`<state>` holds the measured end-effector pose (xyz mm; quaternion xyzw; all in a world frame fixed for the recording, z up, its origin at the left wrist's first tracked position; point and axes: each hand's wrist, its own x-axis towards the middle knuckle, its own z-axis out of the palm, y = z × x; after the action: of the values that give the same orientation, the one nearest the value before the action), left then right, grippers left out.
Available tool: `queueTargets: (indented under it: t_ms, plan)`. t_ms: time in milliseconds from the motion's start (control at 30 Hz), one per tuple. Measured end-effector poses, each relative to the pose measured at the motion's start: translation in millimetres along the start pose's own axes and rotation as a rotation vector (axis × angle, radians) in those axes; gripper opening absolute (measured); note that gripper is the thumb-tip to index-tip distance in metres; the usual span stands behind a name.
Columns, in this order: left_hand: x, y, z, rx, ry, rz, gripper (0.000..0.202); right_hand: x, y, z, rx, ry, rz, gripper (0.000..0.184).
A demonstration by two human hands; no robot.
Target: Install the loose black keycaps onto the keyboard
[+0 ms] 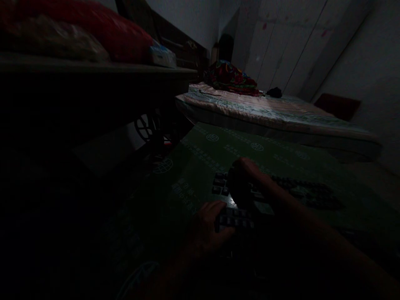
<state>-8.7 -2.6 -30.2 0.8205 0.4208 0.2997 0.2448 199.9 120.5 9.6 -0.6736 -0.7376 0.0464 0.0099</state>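
Observation:
In the dim light a dark keyboard (239,218) lies low on a green printed board (187,183). My left hand (206,225) holds its left end, fingers over the far edge and thumb on the near side. Just beyond, several loose black keycaps (219,183) rest on the board in short rows. My right hand (248,168) is over these keycaps, its fingers curled downward and mostly lost in shadow. Whatever it holds, if anything, cannot be made out. More dark keycaps (308,191) spread across the board to the right of my right forearm.
Behind the board stands a bed with a striped sheet (265,108) and a folded floral blanket (231,79). At the left, a dark tabletop (93,66) carries a red bag (103,29) and a small blue-white packet (163,56). A spoked wheel (145,127) shows underneath.

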Motion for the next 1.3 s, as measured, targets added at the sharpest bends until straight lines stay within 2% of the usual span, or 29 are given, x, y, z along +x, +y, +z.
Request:
queueTargets:
  t_ms: [267,367,500,600,667,733,800,933,1067,1300]
  plan:
    - [-1.2,0.6,0.2,-0.013,0.005,0.003,0.045,14.1,-0.9,7.3,-0.002,-0.057,0.002,0.020]
    - [-1.4,-0.8,1.8,-0.025,0.002,0.007,0.044,15.7,-2.5,6.8,-0.009,-0.031,-0.018,0.021]
    - [-0.5,-2.0,3.1,-0.025,0.004,0.012,0.044,6.6,-2.0,-5.7,-0.004,0.044,-0.087,0.023]
    - [1.0,-1.7,3.5,-0.019,0.003,0.028,0.044,-17.9,0.5,-14.0,0.027,0.146,-0.210,0.022]
    - [2.0,-0.7,3.3,-0.022,0.009,0.037,0.044,-44.9,1.9,-11.7,0.079,0.295,-0.381,0.018]
    - [2.9,0.6,3.1,-0.022,0.012,0.033,0.042,-77.8,2.7,-1.3,0.109,0.402,-0.532,0.016]
    - [3.5,1.1,3.3,-0.016,0.007,0.028,0.041,-111.3,2.4,14.5,0.085,0.462,-0.616,0.015]
    - [4.2,-0.6,5.1,-0.005,0.001,0.046,0.042,-158.9,-1.9,43.4,0.037,0.536,-0.610,0.017]
    - [4.5,-0.5,5.1,-0.001,0.009,0.052,0.042,-173.2,-9.7,52.1,0.002,0.573,-0.626,0.020]
    - [4.8,5.0,0.7,0.007,-0.018,0.015,0.043,-179.3,-19.1,47.9,-0.063,0.610,-0.647,0.027]
